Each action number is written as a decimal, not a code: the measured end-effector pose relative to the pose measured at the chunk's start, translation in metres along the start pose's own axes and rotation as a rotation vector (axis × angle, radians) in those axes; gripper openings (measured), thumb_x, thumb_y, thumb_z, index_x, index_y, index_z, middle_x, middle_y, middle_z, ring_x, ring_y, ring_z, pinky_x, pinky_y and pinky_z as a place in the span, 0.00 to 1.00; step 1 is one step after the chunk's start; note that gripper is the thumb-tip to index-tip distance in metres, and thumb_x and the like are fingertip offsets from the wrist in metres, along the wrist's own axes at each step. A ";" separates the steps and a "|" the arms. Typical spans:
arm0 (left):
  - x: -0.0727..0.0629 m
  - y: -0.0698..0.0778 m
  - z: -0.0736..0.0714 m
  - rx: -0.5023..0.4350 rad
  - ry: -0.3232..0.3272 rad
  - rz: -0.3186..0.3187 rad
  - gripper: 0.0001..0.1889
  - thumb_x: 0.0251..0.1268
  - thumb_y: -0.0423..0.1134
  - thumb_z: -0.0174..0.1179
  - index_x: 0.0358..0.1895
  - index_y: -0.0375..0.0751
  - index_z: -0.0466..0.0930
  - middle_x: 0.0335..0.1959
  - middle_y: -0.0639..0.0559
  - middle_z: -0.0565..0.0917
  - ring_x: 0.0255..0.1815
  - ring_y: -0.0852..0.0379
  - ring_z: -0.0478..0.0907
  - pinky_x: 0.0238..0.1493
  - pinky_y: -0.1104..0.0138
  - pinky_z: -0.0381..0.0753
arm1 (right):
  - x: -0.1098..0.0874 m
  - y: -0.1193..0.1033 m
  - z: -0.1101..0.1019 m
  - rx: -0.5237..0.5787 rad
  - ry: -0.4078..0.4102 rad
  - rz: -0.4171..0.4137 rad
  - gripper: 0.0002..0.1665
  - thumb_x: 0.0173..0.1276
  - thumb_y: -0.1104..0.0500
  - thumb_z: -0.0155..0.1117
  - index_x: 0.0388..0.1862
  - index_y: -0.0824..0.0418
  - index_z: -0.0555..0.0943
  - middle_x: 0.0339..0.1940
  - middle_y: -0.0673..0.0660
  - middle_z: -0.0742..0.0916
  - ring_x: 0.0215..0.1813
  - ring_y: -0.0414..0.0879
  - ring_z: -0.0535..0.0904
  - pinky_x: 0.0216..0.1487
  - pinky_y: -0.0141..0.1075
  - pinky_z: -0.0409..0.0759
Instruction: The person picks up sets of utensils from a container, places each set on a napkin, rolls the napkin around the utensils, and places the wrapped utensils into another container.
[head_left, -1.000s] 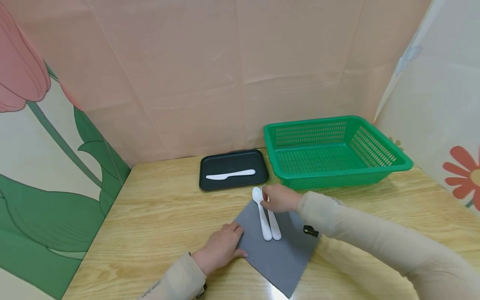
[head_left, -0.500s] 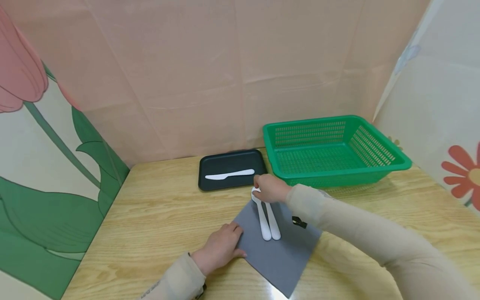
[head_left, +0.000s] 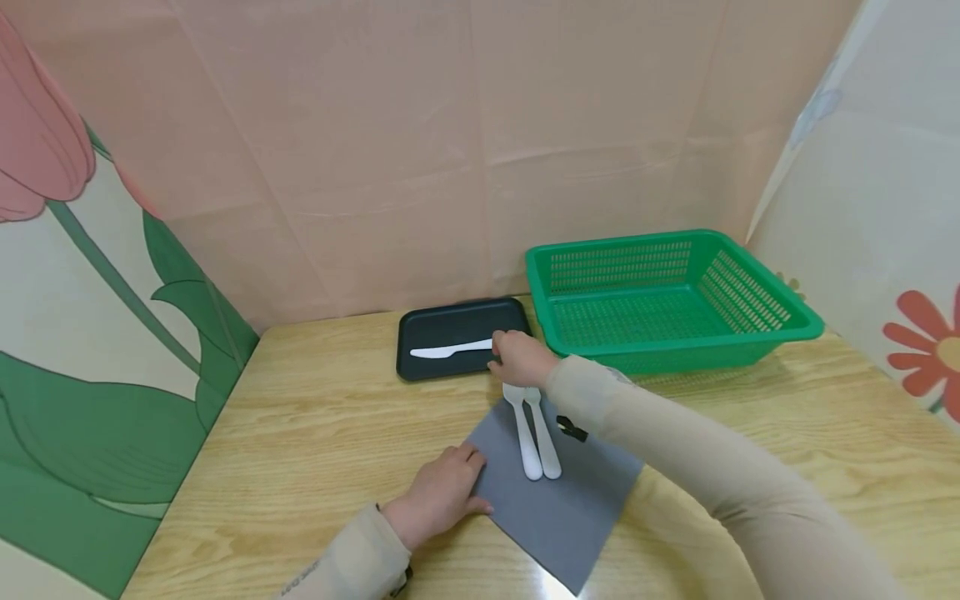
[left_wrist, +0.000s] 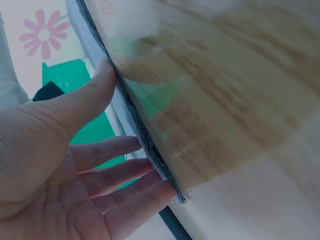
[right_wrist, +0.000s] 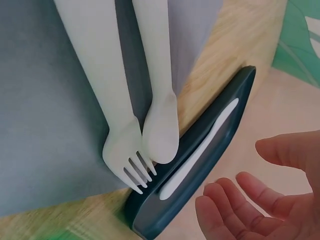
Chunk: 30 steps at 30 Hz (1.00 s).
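A folded grey cloth (head_left: 577, 517) lies cornerwise on the table, bearing a white spoon (head_left: 527, 446) and a white fork (head_left: 547, 446) side by side. My left hand (head_left: 437, 495) rests at the cloth's left edge; in the left wrist view its thumb and extended fingers touch that edge. Farther back, a white knife (head_left: 447, 349) lies in a black tray (head_left: 450, 320). My right hand (head_left: 522, 358) hovers by the knife's handle end, above the tray's near right corner. The right wrist view has its fingers (right_wrist: 215, 205) spread, apart from the knife.
A green slotted basket (head_left: 675, 343) stands at the back right, close beside the tray. A pink sheet (head_left: 360, 167) hangs behind the table (head_left: 300, 433). Flower-patterned panels rise at the left and right.
My right hand has moved left and away from me, from the heads of the spoon and fork to the knife's handle end. The left hand, cloth and cutlery look unmoved.
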<state>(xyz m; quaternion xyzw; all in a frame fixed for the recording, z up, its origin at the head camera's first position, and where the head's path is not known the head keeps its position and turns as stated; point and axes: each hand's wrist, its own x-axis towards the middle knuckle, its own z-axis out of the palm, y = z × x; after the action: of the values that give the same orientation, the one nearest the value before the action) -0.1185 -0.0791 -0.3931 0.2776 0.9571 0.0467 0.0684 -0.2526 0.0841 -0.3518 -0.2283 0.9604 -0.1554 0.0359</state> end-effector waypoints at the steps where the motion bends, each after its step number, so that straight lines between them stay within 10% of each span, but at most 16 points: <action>1: 0.000 0.000 0.000 0.000 -0.001 -0.001 0.31 0.51 0.55 0.65 0.53 0.37 0.76 0.50 0.48 0.78 0.47 0.54 0.76 0.42 0.66 0.80 | 0.002 0.001 0.001 -0.003 0.003 0.005 0.11 0.66 0.57 0.59 0.38 0.65 0.74 0.33 0.59 0.81 0.33 0.48 0.76 0.35 0.39 0.75; 30: 0.000 0.000 0.000 -0.003 0.016 0.006 0.30 0.49 0.55 0.66 0.51 0.37 0.76 0.48 0.48 0.77 0.44 0.54 0.75 0.39 0.66 0.80 | 0.046 0.005 0.012 -0.132 0.024 0.134 0.13 0.65 0.57 0.60 0.46 0.61 0.77 0.44 0.60 0.81 0.46 0.53 0.80 0.43 0.45 0.81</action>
<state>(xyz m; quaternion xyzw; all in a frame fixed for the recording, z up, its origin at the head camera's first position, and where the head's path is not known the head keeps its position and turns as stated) -0.1188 -0.0788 -0.3928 0.2800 0.9567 0.0505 0.0610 -0.2944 0.0641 -0.3645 -0.1637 0.9820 -0.0921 0.0194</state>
